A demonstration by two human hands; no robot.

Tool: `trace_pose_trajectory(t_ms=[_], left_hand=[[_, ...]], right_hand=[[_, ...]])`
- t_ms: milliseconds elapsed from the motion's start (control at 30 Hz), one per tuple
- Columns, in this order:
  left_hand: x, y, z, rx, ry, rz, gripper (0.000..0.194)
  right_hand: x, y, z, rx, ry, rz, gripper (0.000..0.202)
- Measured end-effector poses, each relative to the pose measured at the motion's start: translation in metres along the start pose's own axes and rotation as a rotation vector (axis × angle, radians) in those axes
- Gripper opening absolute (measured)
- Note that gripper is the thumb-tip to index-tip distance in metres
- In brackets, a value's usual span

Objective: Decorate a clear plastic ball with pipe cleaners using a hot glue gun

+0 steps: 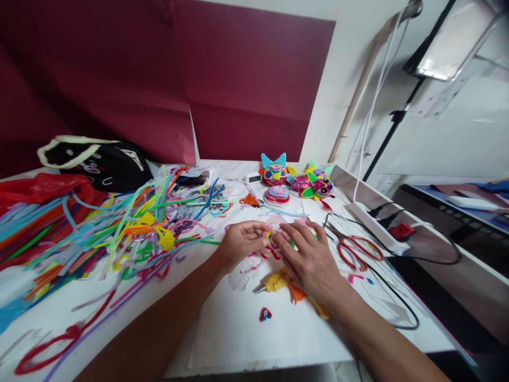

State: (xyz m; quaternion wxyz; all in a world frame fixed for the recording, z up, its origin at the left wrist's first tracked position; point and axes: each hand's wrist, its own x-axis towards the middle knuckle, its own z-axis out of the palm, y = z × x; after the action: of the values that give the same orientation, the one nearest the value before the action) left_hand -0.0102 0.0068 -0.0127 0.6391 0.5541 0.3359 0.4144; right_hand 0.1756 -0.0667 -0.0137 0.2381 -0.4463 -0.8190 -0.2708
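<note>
A small pink pipe-cleaner piece (269,240) with yellow and green in it lies between my hands, low over the white tabletop. My left hand (242,245) pinches its left side, thumb and fingertips together. Bent over the piece from the right, my right hand (309,255) presses its fingers on it and covers most of it. Beneath the right hand lies a yellow hot glue gun (278,280), metal nozzle to the left and partly hidden. A small red-and-blue bit (265,314) rests nearer to me on white paper (230,339).
Red-handled scissors (360,252) and a black cord lie right, beside a power strip (377,228). Loose pipe cleaners (139,228) spread left by a black bag (103,164). Behind stand an owl-like figure (274,172), a striped coil disc (277,195) and another colourful figure (312,183).
</note>
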Motion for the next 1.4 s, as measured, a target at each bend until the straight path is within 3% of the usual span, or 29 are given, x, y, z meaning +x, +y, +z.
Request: trace_pose_trajectory(t_ms=[300, 467, 667, 1067, 1200, 1400], left_hand=[[0.002, -0.005, -0.004, -0.018, -0.008, -0.008, 0.034], [0.005, -0.001, -0.009, -0.11, -0.008, -0.025, 0.036], [0.014, 0.005, -0.023, -0.328, 0.086, -0.034, 0.034], [0.018, 0.018, -0.041, -0.635, 0.265, 0.013, 0.032], [0.018, 0.016, -0.05, -0.672, 0.248, 0.038, 0.033], [0.018, 0.014, -0.065, -0.618, 0.123, 0.084, 0.036]], right_hand=[[-0.004, 0.003, -0.003, 0.051, 0.051, -0.023, 0.035], [-0.004, 0.008, -0.011, 0.144, 0.248, 0.088, 0.027], [-0.009, 0.02, -0.008, 0.124, 0.438, 0.209, 0.017], [-0.011, 0.018, -0.003, 0.24, 0.4, 0.242, 0.012], [-0.012, 0.014, 0.0, 0.249, 0.366, 0.241, 0.017], [-0.012, 0.01, 0.003, 0.319, 0.33, 0.217, 0.016]])
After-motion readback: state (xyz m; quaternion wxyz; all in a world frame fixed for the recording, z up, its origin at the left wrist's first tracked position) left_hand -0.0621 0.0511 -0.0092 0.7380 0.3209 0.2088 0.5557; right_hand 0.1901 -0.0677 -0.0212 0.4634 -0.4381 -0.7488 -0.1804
